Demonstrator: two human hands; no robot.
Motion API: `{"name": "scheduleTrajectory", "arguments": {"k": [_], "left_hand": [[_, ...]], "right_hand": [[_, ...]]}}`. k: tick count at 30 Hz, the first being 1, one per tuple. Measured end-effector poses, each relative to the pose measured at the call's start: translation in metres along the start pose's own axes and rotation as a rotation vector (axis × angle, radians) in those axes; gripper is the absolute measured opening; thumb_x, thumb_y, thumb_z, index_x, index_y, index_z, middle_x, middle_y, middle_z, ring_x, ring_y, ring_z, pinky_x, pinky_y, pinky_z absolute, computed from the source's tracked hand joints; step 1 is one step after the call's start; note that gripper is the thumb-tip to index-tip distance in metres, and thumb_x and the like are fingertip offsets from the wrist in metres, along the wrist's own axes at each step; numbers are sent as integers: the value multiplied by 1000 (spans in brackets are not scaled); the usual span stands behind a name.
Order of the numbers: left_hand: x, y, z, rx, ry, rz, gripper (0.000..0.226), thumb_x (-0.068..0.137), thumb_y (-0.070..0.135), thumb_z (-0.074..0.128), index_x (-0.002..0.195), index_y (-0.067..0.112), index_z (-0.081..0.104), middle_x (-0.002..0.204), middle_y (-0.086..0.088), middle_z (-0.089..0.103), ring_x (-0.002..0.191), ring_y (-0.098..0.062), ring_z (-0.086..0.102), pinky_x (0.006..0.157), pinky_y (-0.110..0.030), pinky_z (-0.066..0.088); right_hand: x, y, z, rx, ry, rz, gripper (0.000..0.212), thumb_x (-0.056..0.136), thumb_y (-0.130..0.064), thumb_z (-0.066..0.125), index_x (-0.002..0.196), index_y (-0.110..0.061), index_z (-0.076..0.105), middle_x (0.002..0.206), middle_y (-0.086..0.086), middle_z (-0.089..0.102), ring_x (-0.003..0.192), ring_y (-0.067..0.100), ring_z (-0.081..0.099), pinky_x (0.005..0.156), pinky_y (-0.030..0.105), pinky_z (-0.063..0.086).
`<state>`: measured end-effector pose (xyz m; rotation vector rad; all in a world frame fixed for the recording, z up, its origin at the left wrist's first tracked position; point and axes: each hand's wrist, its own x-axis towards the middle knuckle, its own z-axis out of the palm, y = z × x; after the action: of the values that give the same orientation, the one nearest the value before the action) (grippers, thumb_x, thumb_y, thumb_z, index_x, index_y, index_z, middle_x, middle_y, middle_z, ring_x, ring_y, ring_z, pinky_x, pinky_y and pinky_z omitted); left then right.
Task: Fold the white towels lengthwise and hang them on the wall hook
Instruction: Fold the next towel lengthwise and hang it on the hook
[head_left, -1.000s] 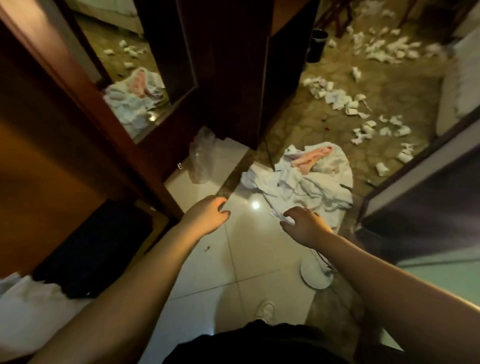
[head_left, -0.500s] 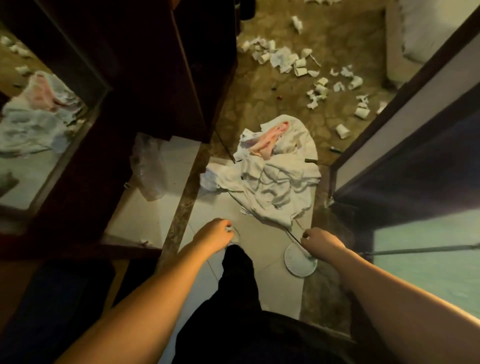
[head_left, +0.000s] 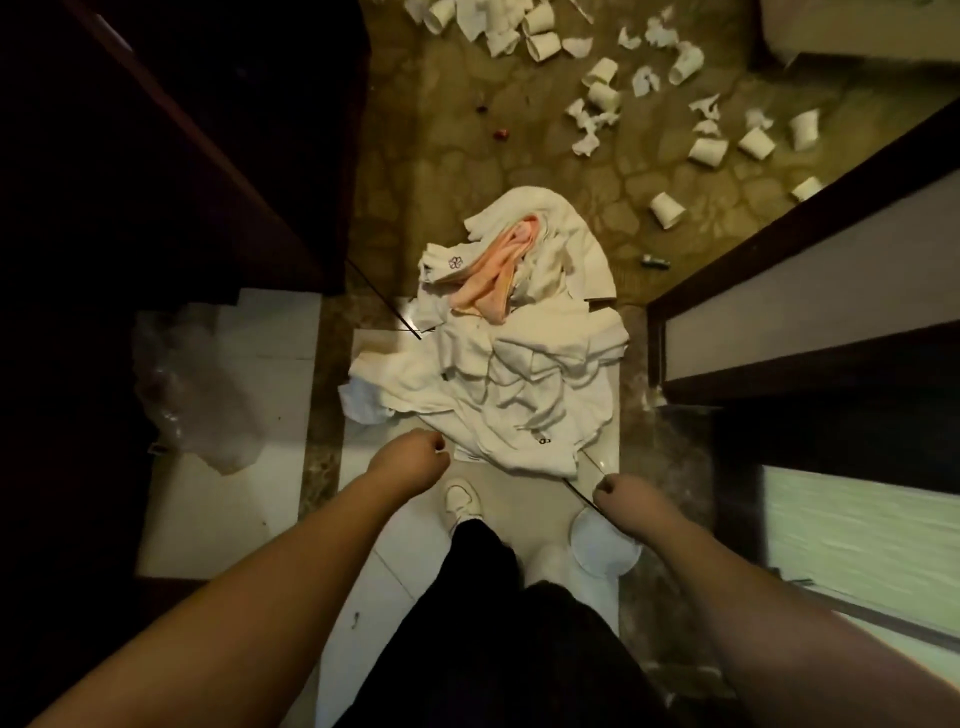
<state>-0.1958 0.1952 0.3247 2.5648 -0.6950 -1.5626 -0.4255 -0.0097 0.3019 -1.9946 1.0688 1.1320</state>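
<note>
Reaching down toward towel pile: left hand, right hand curled, holding nothing.

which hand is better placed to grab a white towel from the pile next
Probably the left hand: it hovers right at the near edge of the white towel pile. The right hand sits farther off, over the paper plate, beside a thin dark stick.

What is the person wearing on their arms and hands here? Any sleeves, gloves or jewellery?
Nothing shows on either arm: the left hand and right hand are bare, with no gloves, rings, watch or bands visible, and both forearms are bare right to the frame edge. Lower down are dark trousers and a white shoe.
</note>
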Motion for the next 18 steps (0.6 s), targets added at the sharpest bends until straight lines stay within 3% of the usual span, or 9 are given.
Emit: {"name": "scheduleTrajectory", "arguments": {"k": [3,7,11,18], "left_hand": [[66,3,7,40,-42,20,28,97,27,48,112,11,67,116,-11,65,101,-27,61,79,-29,45],[158,2,44,97,-105,36,24,97,28,47,99,9,62,110,-12,64,95,-26,57,71,-29,37],[240,-9,105,29,-140,-23,29,97,26,47,110,7,65,111,-10,65,87,-20,50,73,-27,38],[330,-26,226,-104,-281,-92,31,99,26,49,115,5,64,120,-14,65,110,-27,58,77,-26,36]], "right_hand": [[61,-5,7,28,-51,15,25,100,-25,46,111,-11,63,123,18,62,110,32,58,76,26,36],[148,3,37,29,-87,47,25,98,-25,50,112,-12,65,121,13,64,110,27,60,80,26,41],[234,26,74,-55,-138,26,25,95,-26,52,114,-14,63,123,10,63,109,25,60,81,26,42],[358,73,133,-103,-159,11,42,94,-31,61,132,-14,57,137,10,54,126,27,51,102,35,41]]}}
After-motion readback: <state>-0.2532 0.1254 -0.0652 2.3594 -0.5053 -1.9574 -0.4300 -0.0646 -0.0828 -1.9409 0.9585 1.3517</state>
